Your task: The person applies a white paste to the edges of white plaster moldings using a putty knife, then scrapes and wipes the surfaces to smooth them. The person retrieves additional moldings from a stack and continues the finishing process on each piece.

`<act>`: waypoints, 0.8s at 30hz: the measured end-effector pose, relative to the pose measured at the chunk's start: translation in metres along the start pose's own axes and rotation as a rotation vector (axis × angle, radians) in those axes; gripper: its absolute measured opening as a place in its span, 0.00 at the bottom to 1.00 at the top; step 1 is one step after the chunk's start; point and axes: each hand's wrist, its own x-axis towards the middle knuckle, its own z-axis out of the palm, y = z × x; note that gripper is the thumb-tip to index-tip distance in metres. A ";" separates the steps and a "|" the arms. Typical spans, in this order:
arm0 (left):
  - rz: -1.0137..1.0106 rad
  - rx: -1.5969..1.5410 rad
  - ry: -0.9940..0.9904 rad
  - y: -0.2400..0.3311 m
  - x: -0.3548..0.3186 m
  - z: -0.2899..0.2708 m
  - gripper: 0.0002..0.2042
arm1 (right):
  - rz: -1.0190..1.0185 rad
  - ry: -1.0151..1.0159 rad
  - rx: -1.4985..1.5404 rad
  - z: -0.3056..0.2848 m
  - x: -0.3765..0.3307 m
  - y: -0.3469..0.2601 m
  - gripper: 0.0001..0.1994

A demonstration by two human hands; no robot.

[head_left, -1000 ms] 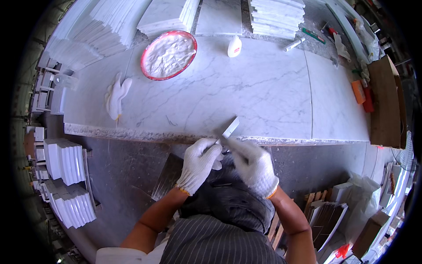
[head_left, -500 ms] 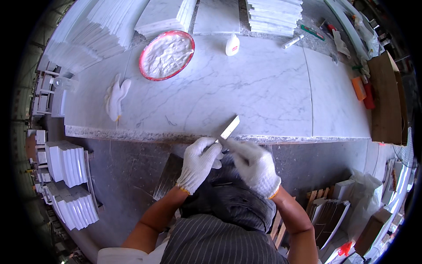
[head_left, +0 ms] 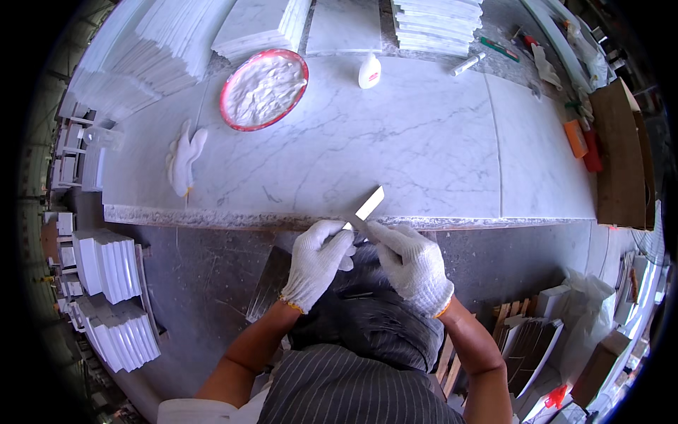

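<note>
Both my hands wear white knit gloves and meet just in front of the bench's near edge. My left hand (head_left: 316, 260) pinches the lower end of a flat, pale, shiny blade-like strip (head_left: 369, 203), whose slanted tip points up and right over the marble. My right hand (head_left: 409, 265) is closed, its fingertips at the strip's lower part. A small grey flat piece (head_left: 358, 224) crosses the strip there, in front of the right fingertips; its kind is unclear.
The marble slab bench top (head_left: 339, 155) holds a red-rimmed bowl of white paste (head_left: 265, 90), a white bottle (head_left: 369, 71), a loose glove (head_left: 186, 159) and a white tube (head_left: 468, 64). Stacked marble tiles (head_left: 261, 28) line the back. A cardboard box (head_left: 621, 155) stands at right.
My right hand has shifted slightly down and right, its fingers still at the strip. The left hand and strip are nearly unmoved. The view has shifted a little.
</note>
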 end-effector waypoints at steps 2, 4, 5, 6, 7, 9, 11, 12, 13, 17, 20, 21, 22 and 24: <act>0.014 -0.030 -0.001 -0.007 0.000 -0.004 0.11 | 0.065 0.027 0.021 0.001 -0.001 0.009 0.15; -0.013 -0.028 0.001 -0.004 0.000 -0.003 0.11 | 0.179 0.037 -0.003 -0.005 0.006 0.012 0.15; -0.028 -0.027 0.002 -0.003 0.000 -0.003 0.11 | 0.162 -0.037 0.039 -0.012 0.008 -0.007 0.16; -0.017 -0.009 0.003 -0.004 0.001 -0.004 0.11 | 0.087 -0.024 0.040 -0.007 0.006 -0.007 0.16; -0.001 0.008 -0.001 -0.005 0.002 -0.005 0.11 | 0.011 -0.006 0.036 -0.003 0.001 -0.005 0.16; 0.011 0.011 -0.001 -0.005 0.002 -0.004 0.11 | -0.071 0.066 0.080 0.000 0.001 0.005 0.16; 0.002 -0.019 0.014 -0.002 0.000 -0.003 0.11 | 0.079 0.137 0.002 -0.001 0.005 0.028 0.18; -0.007 -0.019 -0.002 0.000 -0.001 -0.004 0.12 | 0.155 0.174 -0.038 -0.002 0.005 0.033 0.19; -0.014 -0.018 -0.020 0.001 0.001 -0.004 0.12 | 0.114 0.225 0.013 0.004 0.002 0.028 0.17; -0.053 -0.111 -0.046 -0.005 0.004 -0.008 0.14 | -0.021 0.185 0.076 0.022 -0.012 0.019 0.16; -0.067 -0.154 -0.046 -0.002 0.001 -0.006 0.14 | 0.111 0.309 0.097 0.018 -0.002 0.037 0.16; -0.065 -0.138 -0.050 0.001 0.001 -0.006 0.14 | 0.135 0.292 0.124 0.018 -0.003 0.035 0.16; -0.064 -0.121 -0.053 0.004 0.002 -0.006 0.14 | 0.089 0.247 0.111 0.020 -0.004 0.028 0.16; -0.070 -0.109 -0.063 0.004 0.003 -0.006 0.14 | 0.076 0.168 0.167 0.022 -0.011 0.008 0.16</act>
